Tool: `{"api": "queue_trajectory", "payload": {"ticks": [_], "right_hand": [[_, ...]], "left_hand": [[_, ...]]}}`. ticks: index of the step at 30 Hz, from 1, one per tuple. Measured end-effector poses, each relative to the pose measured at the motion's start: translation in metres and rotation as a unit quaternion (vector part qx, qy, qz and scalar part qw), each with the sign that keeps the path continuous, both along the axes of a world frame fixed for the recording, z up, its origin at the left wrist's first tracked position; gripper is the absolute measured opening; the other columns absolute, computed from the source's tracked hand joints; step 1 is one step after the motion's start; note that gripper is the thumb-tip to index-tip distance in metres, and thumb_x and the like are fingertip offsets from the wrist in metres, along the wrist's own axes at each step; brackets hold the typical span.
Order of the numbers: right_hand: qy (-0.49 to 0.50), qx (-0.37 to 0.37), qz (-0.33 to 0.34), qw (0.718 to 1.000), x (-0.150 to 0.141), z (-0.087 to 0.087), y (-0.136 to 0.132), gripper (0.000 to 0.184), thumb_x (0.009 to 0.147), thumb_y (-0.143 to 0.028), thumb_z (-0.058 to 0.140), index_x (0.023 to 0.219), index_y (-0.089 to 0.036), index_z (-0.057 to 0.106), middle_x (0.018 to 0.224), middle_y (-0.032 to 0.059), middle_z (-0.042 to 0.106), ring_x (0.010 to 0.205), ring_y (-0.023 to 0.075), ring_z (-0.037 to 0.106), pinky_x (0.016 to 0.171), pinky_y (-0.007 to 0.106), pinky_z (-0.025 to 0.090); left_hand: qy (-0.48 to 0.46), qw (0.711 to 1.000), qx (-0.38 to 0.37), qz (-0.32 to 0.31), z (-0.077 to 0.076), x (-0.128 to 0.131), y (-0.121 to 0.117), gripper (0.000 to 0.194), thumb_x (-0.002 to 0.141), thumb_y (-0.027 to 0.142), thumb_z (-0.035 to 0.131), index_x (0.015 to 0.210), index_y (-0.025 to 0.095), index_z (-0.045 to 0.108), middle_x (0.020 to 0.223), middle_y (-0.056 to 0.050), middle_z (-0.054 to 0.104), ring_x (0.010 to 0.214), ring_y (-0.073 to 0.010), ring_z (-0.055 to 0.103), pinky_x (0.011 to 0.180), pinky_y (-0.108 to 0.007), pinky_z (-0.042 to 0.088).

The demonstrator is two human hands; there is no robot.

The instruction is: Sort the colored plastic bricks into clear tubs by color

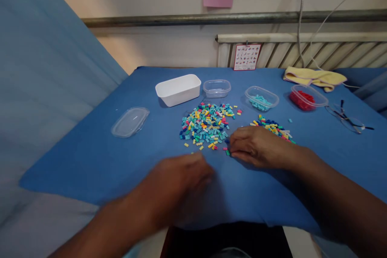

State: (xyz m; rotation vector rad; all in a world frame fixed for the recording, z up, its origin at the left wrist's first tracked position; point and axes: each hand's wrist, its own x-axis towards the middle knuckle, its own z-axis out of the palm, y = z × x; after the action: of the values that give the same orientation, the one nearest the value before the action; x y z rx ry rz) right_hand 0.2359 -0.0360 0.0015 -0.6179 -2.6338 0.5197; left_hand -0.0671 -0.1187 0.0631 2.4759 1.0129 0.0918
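A loose pile of tiny toy bricks (208, 123), mostly turquoise with yellow, pink, green and navy ones, lies mid-table. My right hand (255, 145) rests at the pile's lower right edge, fingers curled and pressed together. A green brick (227, 152) and a dark blue one are right by its fingertips; whether it grips any is hidden. Below the pile, my left hand (187, 175) is blurred, its fingers curled inward, and I cannot make out what is in them. Beyond my right wrist lies a smaller heap of mixed bricks (272, 125), partly covered by that hand.
Along the back stand a white tub (179, 92), a clear container (217, 88), one with turquoise bricks (261, 103) and one with red bricks (303, 100). A clear lid (130, 122) lies left. Eyeglasses (347, 119) and a yellow cloth (313, 76) are on the right.
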Motion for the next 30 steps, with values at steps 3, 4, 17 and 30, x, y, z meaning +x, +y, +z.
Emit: {"api": "queue_trajectory", "payload": {"ticks": [3,4,17,30], "right_hand": [[-0.024,-0.055,0.004,0.998,0.008,0.006,-0.001,0.012,0.105,-0.025,0.069,0.098,-0.022,0.078,0.098,0.0054,0.079,0.092,0.0198,0.073,0.087,0.035,0.055],[-0.024,-0.067,0.004,0.997,0.009,0.008,-0.002,0.013,0.106,-0.028,0.068,0.099,-0.022,0.077,0.098,0.0051,0.079,0.091,0.0195,0.073,0.087,0.034,0.055],[0.024,0.049,-0.166,0.985,-0.01,-0.015,0.018,0.022,0.111,-0.027,0.057,0.124,-0.02,0.074,0.107,0.0093,0.079,0.097,0.0228,0.073,0.086,0.035,0.055],[-0.042,-0.022,-0.164,0.985,-0.013,-0.007,0.013,0.012,0.105,-0.027,0.067,0.111,-0.018,0.074,0.104,0.0096,0.075,0.098,0.0251,0.07,0.089,0.038,0.053]], "left_hand": [[0.05,0.998,0.042,-0.023,-0.001,0.027,0.065,0.022,0.109,0.024,0.05,0.104,0.019,0.071,0.103,-0.006,0.071,0.093,-0.0198,0.066,0.081,-0.03,0.05],[0.059,0.997,0.036,-0.037,-0.003,0.033,0.08,0.023,0.109,0.023,0.051,0.099,0.019,0.071,0.102,-0.006,0.071,0.091,-0.0197,0.066,0.081,-0.03,0.05],[-0.07,0.996,-0.037,-0.042,-0.038,0.023,0.103,0.013,0.102,0.02,0.063,0.099,0.021,0.075,0.101,-0.001,0.075,0.092,-0.0156,0.068,0.083,-0.027,0.048],[-0.011,0.992,0.127,0.012,-0.056,0.038,0.096,0.028,0.103,0.032,0.062,0.125,0.022,0.078,0.109,-0.007,0.072,0.104,-0.0257,0.07,0.085,-0.039,0.056]]}}
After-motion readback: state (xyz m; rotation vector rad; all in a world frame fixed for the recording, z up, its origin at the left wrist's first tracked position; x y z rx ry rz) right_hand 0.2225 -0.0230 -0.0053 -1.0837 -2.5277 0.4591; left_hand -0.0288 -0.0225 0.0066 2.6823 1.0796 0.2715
